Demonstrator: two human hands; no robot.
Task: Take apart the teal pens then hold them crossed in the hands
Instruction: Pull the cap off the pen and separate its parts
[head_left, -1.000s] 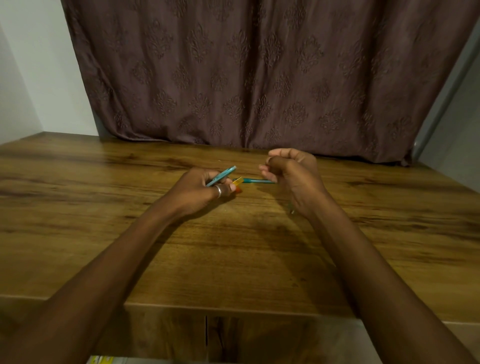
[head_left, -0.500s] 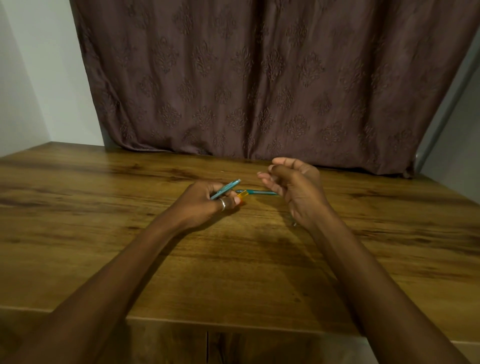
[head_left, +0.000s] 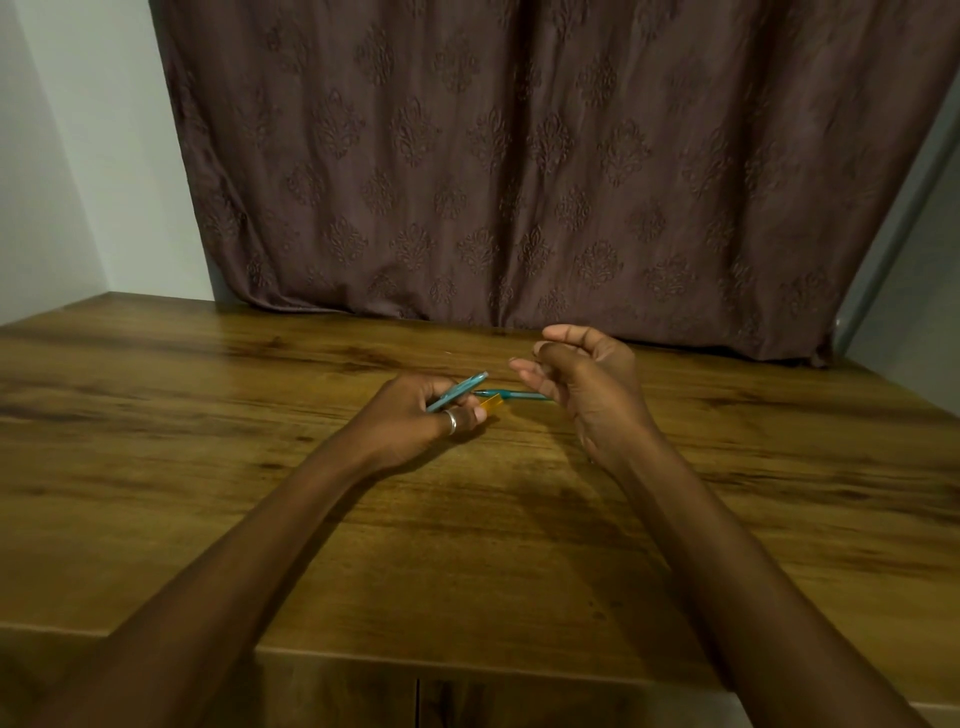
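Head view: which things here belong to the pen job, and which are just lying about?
Job: teal pen in left hand; thin teal part; orange piece; right hand.
Just there: wooden table, curtain, ring.

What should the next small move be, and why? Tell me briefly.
Probably lower the right hand and pinch the thin teal piece that lies between the two hands. The left hand already grips one teal pen, while the right hand hangs just above, loosely curled, holding nothing.

Thin teal pen (head_left: 511, 395): right end hidden, apparently behind right hand (head_left: 587, 387).
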